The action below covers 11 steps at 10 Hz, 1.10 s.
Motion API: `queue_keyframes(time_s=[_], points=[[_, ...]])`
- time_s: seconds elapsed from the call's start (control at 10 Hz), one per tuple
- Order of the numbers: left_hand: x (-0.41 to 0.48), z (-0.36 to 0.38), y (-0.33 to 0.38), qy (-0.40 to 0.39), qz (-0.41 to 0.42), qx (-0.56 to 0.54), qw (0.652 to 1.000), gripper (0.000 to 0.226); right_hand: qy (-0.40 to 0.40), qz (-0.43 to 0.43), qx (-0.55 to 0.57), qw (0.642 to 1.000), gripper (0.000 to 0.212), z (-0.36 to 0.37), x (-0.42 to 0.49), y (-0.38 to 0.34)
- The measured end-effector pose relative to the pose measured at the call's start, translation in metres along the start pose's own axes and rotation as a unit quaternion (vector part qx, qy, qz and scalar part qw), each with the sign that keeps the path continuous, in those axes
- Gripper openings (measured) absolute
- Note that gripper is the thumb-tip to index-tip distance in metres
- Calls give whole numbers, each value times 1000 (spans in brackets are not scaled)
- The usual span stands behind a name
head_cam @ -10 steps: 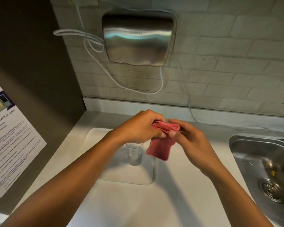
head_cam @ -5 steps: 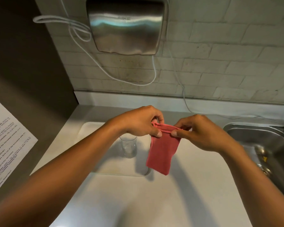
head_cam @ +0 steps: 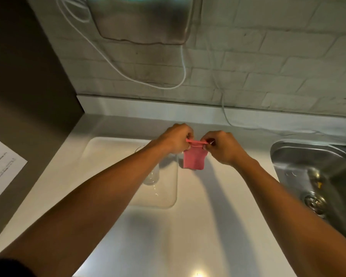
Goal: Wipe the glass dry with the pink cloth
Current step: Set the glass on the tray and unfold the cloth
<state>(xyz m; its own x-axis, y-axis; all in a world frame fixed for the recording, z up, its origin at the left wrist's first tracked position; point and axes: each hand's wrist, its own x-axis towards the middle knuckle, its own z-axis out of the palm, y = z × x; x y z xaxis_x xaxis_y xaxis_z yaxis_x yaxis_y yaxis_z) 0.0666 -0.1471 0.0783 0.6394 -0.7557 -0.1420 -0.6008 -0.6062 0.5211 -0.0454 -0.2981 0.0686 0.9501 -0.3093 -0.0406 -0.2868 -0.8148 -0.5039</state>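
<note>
Both hands are pinching the top edge of the pink cloth [head_cam: 194,159], left hand [head_cam: 177,139] on one corner, right hand [head_cam: 221,146] on the other, so it hangs just above the white bench [head_cam: 188,226]. The glass [head_cam: 151,174] stands upright on a clear tray [head_cam: 168,200] left of the cloth, half hidden by the left forearm.

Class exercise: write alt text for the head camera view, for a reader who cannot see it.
Two bare hands, left hand and right hand, pinch the top edge of a small pink cloth above a white counter. An empty glass stands untouched on a tray beneath the left forearm; a steel sink lies to the right.
</note>
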Motion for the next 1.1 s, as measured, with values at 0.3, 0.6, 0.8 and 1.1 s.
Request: queue_keyframes(time_s=[0.3,0.6,0.8,1.1], points=[[-28,76,-26,126,53,5,991,22,35,-47,-18,998,25,48,-35,27],[-57,147,-47,16,90,215,972,26,-25,-46,-19,998,22,109,-84,46],[-78,154,-47,13,105,199,974,21,-14,-53,-7,998,20,117,-99,44],[-118,151,-27,24,103,104,989,17,-47,-56,-33,997,19,120,-119,44]])
